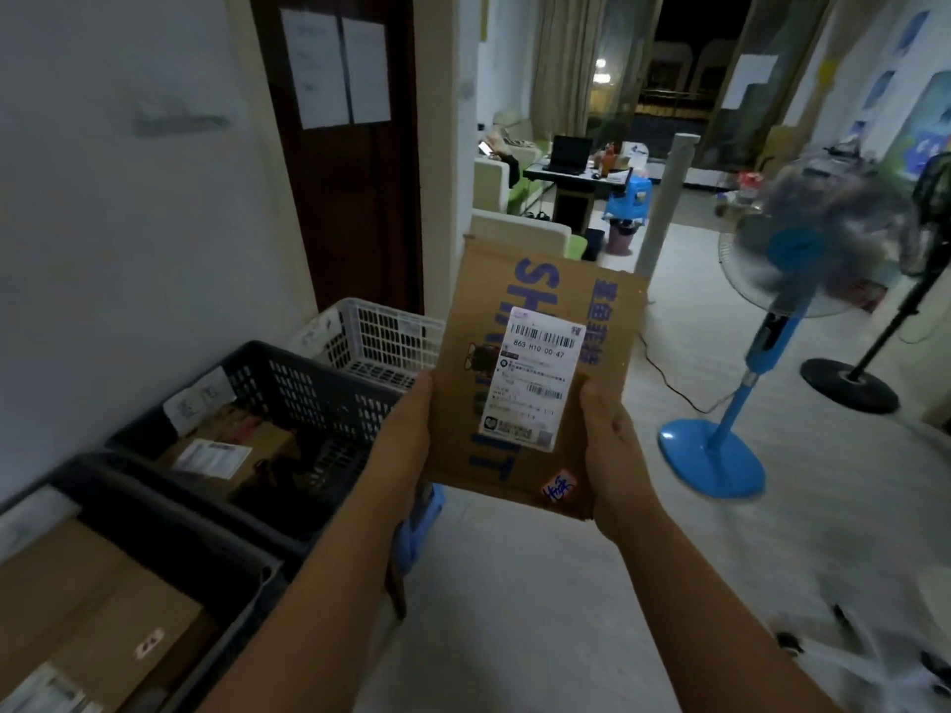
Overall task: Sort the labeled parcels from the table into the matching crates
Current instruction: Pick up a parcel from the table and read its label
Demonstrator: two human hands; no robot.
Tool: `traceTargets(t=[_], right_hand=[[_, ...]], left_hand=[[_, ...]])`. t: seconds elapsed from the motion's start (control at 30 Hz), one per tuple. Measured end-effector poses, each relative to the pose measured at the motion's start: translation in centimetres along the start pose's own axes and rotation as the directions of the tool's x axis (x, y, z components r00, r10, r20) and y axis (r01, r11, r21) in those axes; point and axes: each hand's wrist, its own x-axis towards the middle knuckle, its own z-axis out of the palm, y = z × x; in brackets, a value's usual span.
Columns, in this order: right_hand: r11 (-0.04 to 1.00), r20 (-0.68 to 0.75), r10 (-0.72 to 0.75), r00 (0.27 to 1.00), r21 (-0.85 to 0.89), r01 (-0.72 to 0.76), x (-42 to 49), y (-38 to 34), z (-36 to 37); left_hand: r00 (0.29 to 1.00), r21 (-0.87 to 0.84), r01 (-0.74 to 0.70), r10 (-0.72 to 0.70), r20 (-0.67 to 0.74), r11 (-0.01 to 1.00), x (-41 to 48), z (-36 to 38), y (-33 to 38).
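Both hands hold a flat brown cardboard parcel (535, 295) upright in front of me. It bears blue lettering, a white shipping label (535, 378) and a small pink sticker (560, 487) near its lower edge. My left hand (406, 429) grips its left edge, my right hand (615, 445) grips its right edge. A blue object (419, 527) shows under my left hand. Along the left wall stand a white crate (375, 326), a dark crate (288, 373) holding labelled boxes, and a nearer dark crate (154, 506) with cardboard boxes.
A running blue pedestal fan (772, 280) stands on the floor to the right, its cable trailing across the tiles. A black stand base (849, 385) sits further right. A dark door (350, 156) lies beyond the crates, with sofas and a desk in the far room.
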Motion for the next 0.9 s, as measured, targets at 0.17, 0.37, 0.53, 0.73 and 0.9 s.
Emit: traceTargets(t=[0.17,0.37,0.53,0.73,0.9], right_hand=[[0.999,0.096,0.045,0.994,-0.003,-0.045,10.1,-1.8,-0.6],[0.995,0.219,0.104,0.970,-0.012,-0.103,18.5,-2.8,1.9],[0.990,0.292,0.141,0.946,-0.051,-0.131,24.0,-2.2,5.6],[0.984,0.325,0.177,0.929,-0.079,-0.160,31.1,-2.1,12.5],[0.984,0.382,0.176,0.907,-0.097,-0.150,36.5,-3.1,18.8]], left_hand=[[0.997,0.057,-0.076,0.077,-0.007,0.995,6.6,3.9,1.0],[0.986,0.067,-0.054,0.064,-0.151,0.996,12.5,4.7,2.5],[0.959,0.131,-0.068,0.101,-0.265,0.989,17.0,3.6,3.7],[0.947,0.127,-0.045,0.083,-0.312,0.991,25.3,0.1,4.8],[0.941,0.143,-0.032,0.078,-0.329,0.989,32.0,-3.2,8.2]])
